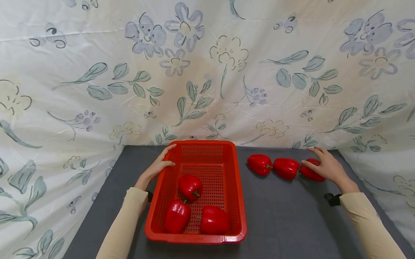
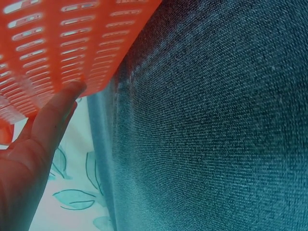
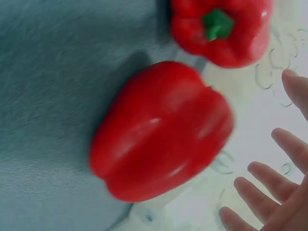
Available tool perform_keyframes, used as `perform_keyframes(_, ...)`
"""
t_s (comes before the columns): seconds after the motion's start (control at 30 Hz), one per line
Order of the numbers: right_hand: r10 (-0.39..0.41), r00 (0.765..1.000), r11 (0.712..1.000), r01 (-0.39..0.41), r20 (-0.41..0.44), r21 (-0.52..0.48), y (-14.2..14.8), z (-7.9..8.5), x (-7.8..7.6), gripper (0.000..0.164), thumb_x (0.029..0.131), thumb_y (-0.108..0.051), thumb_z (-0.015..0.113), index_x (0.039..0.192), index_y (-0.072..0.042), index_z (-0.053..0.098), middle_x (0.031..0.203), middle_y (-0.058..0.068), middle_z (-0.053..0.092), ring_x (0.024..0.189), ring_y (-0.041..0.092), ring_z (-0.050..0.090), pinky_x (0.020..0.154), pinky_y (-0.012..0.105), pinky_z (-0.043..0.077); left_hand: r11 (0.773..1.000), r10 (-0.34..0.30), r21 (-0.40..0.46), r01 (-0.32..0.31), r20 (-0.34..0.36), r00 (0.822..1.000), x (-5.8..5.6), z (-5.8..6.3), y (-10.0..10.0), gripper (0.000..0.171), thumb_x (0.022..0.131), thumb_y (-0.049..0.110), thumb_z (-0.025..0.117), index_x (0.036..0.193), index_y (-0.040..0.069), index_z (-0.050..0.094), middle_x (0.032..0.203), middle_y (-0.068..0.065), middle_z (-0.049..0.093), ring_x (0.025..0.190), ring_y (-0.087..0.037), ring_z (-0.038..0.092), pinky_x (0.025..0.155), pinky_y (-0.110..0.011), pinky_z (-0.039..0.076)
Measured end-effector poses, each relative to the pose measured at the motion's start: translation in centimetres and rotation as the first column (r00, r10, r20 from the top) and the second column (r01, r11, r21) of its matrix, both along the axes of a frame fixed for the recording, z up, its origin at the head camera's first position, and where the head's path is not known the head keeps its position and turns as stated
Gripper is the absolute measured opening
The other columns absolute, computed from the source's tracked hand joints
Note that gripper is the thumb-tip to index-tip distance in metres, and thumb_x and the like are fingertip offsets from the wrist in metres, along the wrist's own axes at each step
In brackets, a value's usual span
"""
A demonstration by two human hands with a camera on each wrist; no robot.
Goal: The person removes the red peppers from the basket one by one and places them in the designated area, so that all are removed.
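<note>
A red plastic basket (image 1: 240, 207) with slotted walls stands mid-table, holding three red bell peppers: one in the middle (image 1: 190, 187), one at the front left (image 1: 177, 217) and one at the front right (image 1: 215, 220). My left hand (image 1: 157, 166) grips its far left rim, thumb over the edge; in the left wrist view, fingers (image 2: 55, 113) lie along the outer wall. Three more red peppers form a row right of the basket. Over the rightmost pepper (image 3: 163, 134) hovers my right hand (image 1: 326, 166), its fingers spread and apart from it in the right wrist view.
The left pepper (image 1: 259, 164) and middle pepper (image 1: 286, 169) of the row lie close together, green stems pointing right. Dark grey cloth (image 1: 276, 223) covers the table. Floral fabric (image 1: 229, 80) hangs behind the table and along both sides.
</note>
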State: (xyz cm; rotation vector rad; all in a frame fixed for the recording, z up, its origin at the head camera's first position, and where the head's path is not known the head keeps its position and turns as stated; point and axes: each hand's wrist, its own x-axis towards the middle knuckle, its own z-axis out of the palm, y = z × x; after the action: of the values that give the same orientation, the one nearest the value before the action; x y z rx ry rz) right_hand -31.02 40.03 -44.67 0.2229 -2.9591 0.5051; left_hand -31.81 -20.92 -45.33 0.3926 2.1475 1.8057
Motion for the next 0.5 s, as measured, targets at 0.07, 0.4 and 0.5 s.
perform_keyframes(0.07, 0.004, 1.0, 1.0, -0.004, -0.019, 0.006, -0.5, 0.5, 0.0, 0.073, 0.084, -0.048, 0.06, 0.135, 0.0, 0.041, 0.135, 0.035, 0.032, 0.118, 0.053, 0.034, 0.086, 0.07, 0.031, 1.0, 0.004, 0.002, -0.004, -0.005, 1.0, -0.3, -0.4, -0.1, 0.07, 0.091, -0.005, 0.044, 0.149, 0.022, 0.015, 0.149, -0.018, 0.016, 0.123, -0.05, 0.035, 0.078, -0.037, 0.05)
perform_keyframes(0.4, 0.066, 0.995, 0.998, -0.065, -0.079, 0.016, -4.0, 2.6, 0.3, 0.067, 0.085, -0.043, 0.062, 0.134, -0.001, 0.045, 0.137, 0.034, 0.033, 0.114, 0.051, 0.041, 0.083, 0.066, 0.038, 1.0, 0.012, -0.019, -0.013, -0.051, 0.999, -0.8, -1.7, -0.3, 0.068, 0.09, -0.003, 0.044, 0.147, 0.025, 0.019, 0.148, -0.016, 0.018, 0.12, -0.046, 0.039, 0.078, -0.036, 0.049)
perform_keyframes(0.5, 0.082, 0.992, 0.997, -0.082, -0.092, 0.002, -5.1, 2.9, 0.2, 0.065, 0.085, -0.041, 0.063, 0.134, -0.002, 0.046, 0.138, 0.032, 0.033, 0.116, 0.05, 0.041, 0.085, 0.067, 0.036, 1.0, 0.013, -0.02, -0.014, -0.053, 0.998, -0.8, -1.7, -0.3, 0.068, 0.09, -0.004, 0.044, 0.147, 0.024, 0.019, 0.148, -0.016, 0.017, 0.121, -0.047, 0.038, 0.077, -0.035, 0.049)
